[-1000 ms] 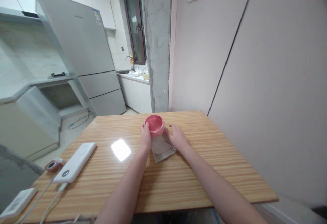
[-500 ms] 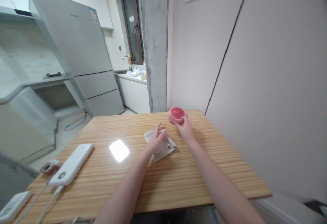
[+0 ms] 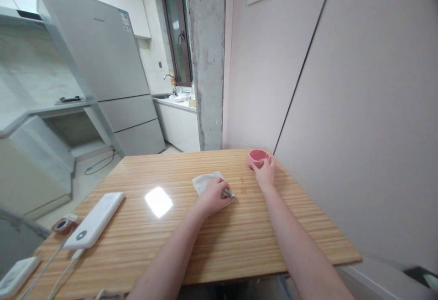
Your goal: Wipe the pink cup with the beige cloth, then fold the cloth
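Observation:
Near the table's far right corner is a small pink bowl (image 3: 257, 156). My right hand (image 3: 265, 172) grips its near rim, thumb outside and fingers over the edge. A pale folded cloth (image 3: 205, 180) lies on the middle of the wooden table (image 3: 164, 250). Over the cloth's right part, my left hand (image 3: 216, 193) is closed with curled fingers, bunching the fabric. Some of the cloth is hidden beneath that hand. Faint marks show on the wood between the cloth and the bowl.
A white power bank (image 3: 96, 220) with cables lies at the table's left, beside a reddish-brown round object (image 3: 64, 225) and a white power strip (image 3: 18, 275). A pale wall panel (image 3: 342, 122) borders the right side. A grey pillar (image 3: 209, 63) and a fridge (image 3: 99, 54) stand beyond.
My right hand has moved the pink bowl rightward, toward the table's far right corner. My left hand has come down onto the cloth, its fingers curling around it.

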`<move>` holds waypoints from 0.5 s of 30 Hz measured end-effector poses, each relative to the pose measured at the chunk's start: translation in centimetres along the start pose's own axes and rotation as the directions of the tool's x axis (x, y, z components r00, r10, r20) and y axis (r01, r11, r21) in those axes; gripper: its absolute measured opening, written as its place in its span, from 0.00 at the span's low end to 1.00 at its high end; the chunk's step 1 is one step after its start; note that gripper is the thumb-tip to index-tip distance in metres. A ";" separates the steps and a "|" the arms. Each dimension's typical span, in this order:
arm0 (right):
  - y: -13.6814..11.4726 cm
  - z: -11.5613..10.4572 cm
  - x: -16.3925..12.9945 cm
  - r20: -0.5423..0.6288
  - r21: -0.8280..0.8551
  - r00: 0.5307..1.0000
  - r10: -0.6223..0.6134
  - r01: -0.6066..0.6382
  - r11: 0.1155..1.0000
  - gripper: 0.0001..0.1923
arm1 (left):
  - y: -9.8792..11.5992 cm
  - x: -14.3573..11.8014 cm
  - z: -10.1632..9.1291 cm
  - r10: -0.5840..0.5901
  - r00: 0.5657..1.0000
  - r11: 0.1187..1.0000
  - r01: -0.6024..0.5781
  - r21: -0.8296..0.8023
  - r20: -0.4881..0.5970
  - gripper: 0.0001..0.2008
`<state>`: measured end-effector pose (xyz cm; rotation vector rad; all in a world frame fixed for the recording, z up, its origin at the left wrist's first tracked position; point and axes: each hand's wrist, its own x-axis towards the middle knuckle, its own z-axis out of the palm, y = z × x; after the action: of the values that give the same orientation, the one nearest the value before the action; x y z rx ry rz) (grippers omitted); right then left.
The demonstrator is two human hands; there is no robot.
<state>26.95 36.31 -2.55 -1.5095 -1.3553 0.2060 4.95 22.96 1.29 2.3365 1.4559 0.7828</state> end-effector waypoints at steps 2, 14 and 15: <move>0.2 0.0 0.1 -0.008 0.001 1.000 0.003 -0.003 1.000 0.15 | -0.1 0.0 0.1 0.011 1.000 1.000 -0.012 0.005 0.015 0.10; -0.6 -0.6 -0.1 -0.051 -0.116 0.998 0.033 -0.039 0.993 0.20 | 0.1 -0.1 0.6 -0.020 0.998 1.000 0.019 0.018 0.064 0.07; -1.1 -0.8 -0.1 -0.072 -0.119 0.997 0.022 -0.030 0.992 0.24 | 0.1 0.1 0.6 -0.036 0.999 0.999 0.037 -0.018 0.040 0.05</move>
<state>26.71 35.56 -1.42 -1.6207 -1.3122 0.0879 5.45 23.00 0.86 2.2912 1.4642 0.7340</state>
